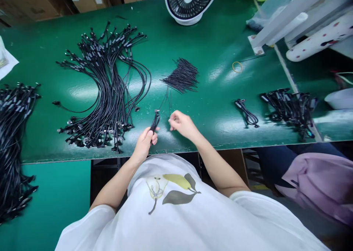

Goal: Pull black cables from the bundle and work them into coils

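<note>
My left hand (145, 142) is closed around a folded bundle of black USB cable (155, 123), held upright just above the table's front edge. To its right, my right hand (180, 124) is pinched. A thin black twist tie (170, 103) runs up from its fingertips; the grip itself is partly hidden. Beyond both hands lies a pile of black twist ties (182, 75), with a few strays pointing toward me. A large heap of loose black cables (106, 85) spreads out left of my hands.
Another cable heap (12, 133) lies at far left. On the right are a single coiled cable (246, 114), a pile of bundled cables (292, 109) and a yellow rubber band (237, 67). A white fan (189, 21) stands at the back. A person in pink (320, 181) sits at right.
</note>
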Motion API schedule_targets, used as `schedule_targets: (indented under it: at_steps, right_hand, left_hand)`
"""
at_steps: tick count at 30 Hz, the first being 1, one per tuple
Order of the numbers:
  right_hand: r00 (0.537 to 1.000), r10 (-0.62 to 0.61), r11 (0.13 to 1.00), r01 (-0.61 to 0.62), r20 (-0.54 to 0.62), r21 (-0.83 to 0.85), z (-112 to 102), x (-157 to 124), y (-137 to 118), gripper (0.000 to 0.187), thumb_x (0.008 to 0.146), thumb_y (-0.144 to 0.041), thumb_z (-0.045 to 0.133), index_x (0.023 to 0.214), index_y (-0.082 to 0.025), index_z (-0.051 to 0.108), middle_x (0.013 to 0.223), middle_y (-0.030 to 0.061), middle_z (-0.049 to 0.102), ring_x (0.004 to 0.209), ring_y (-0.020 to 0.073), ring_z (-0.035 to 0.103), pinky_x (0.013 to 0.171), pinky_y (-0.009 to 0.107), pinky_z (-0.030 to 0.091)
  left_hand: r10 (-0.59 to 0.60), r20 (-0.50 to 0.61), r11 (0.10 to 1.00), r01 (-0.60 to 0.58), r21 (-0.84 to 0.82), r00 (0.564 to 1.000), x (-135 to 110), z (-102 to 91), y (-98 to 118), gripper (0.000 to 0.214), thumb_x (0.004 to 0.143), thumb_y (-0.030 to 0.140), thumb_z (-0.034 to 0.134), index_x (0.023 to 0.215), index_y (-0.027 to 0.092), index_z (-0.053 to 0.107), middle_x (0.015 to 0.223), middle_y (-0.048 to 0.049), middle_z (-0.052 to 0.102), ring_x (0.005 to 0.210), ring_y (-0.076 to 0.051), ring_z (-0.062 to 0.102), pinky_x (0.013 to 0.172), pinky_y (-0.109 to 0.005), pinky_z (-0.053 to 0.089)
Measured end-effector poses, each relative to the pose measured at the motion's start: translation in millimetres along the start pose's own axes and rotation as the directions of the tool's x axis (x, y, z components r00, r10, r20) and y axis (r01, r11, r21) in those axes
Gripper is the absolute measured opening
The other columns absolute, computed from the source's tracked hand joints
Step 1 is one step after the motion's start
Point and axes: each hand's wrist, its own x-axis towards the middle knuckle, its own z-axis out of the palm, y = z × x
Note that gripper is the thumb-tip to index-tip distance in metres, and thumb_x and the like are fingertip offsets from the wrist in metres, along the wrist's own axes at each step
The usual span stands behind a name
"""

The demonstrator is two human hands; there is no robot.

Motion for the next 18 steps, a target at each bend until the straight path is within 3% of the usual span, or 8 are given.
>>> schedule_targets:
  at_steps: [2,5,9,12,13,15,17,18]
  right_hand:
    - [0.985,-0.038,0.955,-0.015,0.171,0.296,20,-15,-8,0.027,0.08,-0.034,0.056,0.101,-0.017,0.056,0.072,-0.001,0.061,0.059,0.0121,0.06,0.059,0.025,0.046]
    - [0.98,-0.074,0.913,-0.008,0.186,0.407,43,-24,-13,0.028,0.078,-0.036,0.06,0.097,-0.015,0.062,0.073,-0.0004,0.062,0.06,0.0109,0.058,0.061,0.025,0.047]
    - [0.969,-0.218,0.957,0.19,0.113,0.219,54,-24,-14,0.021,0.083,-0.033,0.055,0.085,-0.015,0.066,0.083,0.0038,0.065,0.067,0.0122,0.058,0.064,0.026,0.048]
    - [0.91,-0.403,0.899,0.413,0.094,-0.147,53,-29,-21,0.021,0.089,-0.027,0.05,0.084,-0.016,0.067,0.078,0.0044,0.064,0.068,0.0133,0.057,0.064,0.025,0.045]
    - [0.875,-0.471,0.825,0.481,0.11,-0.298,51,-32,-24,0.022,0.091,-0.026,0.049,0.082,-0.016,0.067,0.075,0.0049,0.063,0.067,0.0137,0.056,0.064,0.025,0.044]
    - [0.767,-0.611,0.585,0.604,0.196,-0.541,45,-38,-28,0.027,0.093,-0.022,0.046,0.079,-0.016,0.067,0.072,0.0072,0.063,0.067,0.0154,0.056,0.063,0.027,0.042]
    - [0.581,-0.735,0.288,0.734,0.349,-0.615,37,-35,-25,0.028,0.092,-0.015,0.043,0.082,-0.017,0.069,0.075,0.0096,0.066,0.067,0.0178,0.057,0.064,0.031,0.043]
    - [0.444,-0.803,0.146,0.794,0.398,-0.591,32,-29,-22,0.03,0.089,-0.01,0.041,0.088,-0.017,0.07,0.087,0.0116,0.069,0.072,0.0192,0.06,0.068,0.033,0.045]
  left_hand:
    - [-0.017,0.029,1.0,0.018,-0.004,0.999,-2,0.7,-3,0.052,0.08,0.051,0.067,0.113,0.013,0.054,0.062,0.0062,0.039,0.055,-0.008,0.036,0.054,-0.024,0.029]
    - [-0.036,0.034,0.999,0.038,-0.034,0.999,-5,-1.9,-8,0.062,0.077,0.052,0.071,0.12,0.013,0.049,0.063,0.0067,0.041,0.054,-0.007,0.036,0.053,-0.023,0.028]
    - [-0.004,0.036,0.999,0.006,-0.038,0.999,-5,-9.0,-17,0.063,0.078,0.052,0.068,0.122,0.011,0.051,0.062,0.0073,0.039,0.053,-0.007,0.036,0.053,-0.022,0.029]
    - [0.068,-0.091,0.995,-0.061,0.081,0.994,-1,-13.0,-24,0.054,0.085,0.049,0.058,0.122,0.009,0.055,0.062,0.0059,0.042,0.054,-0.008,0.037,0.055,-0.023,0.033]
    - [0.095,-0.144,0.985,-0.072,0.157,0.985,-1,-13.7,-25,0.052,0.088,0.046,0.055,0.123,0.009,0.056,0.062,0.0046,0.045,0.055,-0.009,0.04,0.057,-0.024,0.036]
    - [0.148,-0.187,0.94,-0.079,0.333,0.971,0,-14.5,-26,0.047,0.091,0.04,0.048,0.126,0.009,0.058,0.066,0.0003,0.056,0.062,-0.013,0.05,0.067,-0.028,0.045]
    - [0.223,-0.107,0.857,-0.142,0.496,0.969,2,-16.4,-24,0.041,0.093,0.032,0.044,0.126,0.014,0.061,0.084,-0.0059,0.068,0.083,-0.018,0.06,0.087,-0.033,0.048]
    - [0.223,-0.067,0.818,-0.149,0.556,0.973,5,-18.4,-22,0.039,0.093,0.031,0.043,0.123,0.017,0.063,0.09,-0.0064,0.07,0.09,-0.019,0.061,0.092,-0.034,0.047]
